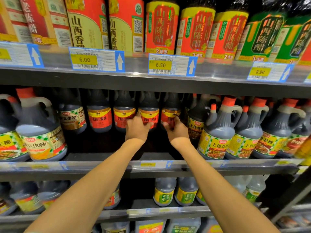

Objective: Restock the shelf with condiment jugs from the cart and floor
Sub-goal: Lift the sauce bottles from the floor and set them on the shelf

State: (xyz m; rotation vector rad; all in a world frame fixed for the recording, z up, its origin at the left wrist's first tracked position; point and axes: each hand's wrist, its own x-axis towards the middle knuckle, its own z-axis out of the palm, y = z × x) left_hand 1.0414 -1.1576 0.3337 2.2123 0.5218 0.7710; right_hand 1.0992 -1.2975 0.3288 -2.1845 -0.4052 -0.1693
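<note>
1. Bare forearms reach over the near edge of the middle shelf (218, 167) toward its far back.
2. The left hand (137, 127) grips a red-labelled jug (149, 113) low on its body.
3. The right hand (177, 130) grips the neighbouring jug (170, 113), just right of it.
4. Both jugs stand upright in the far row.
5. Above, vinegar bottles (161, 27) line the upper shelf.

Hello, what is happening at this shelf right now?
A person is stocking a store shelf. Both arms reach deep into the middle shelf, where a row of dark red-label jugs stands at the back. The left hand holds one red-label jug, and the right hand holds the next jug to its right. Larger handled jugs stand on both sides at the shelf front. The space in front of the red-label row is open.
</note>
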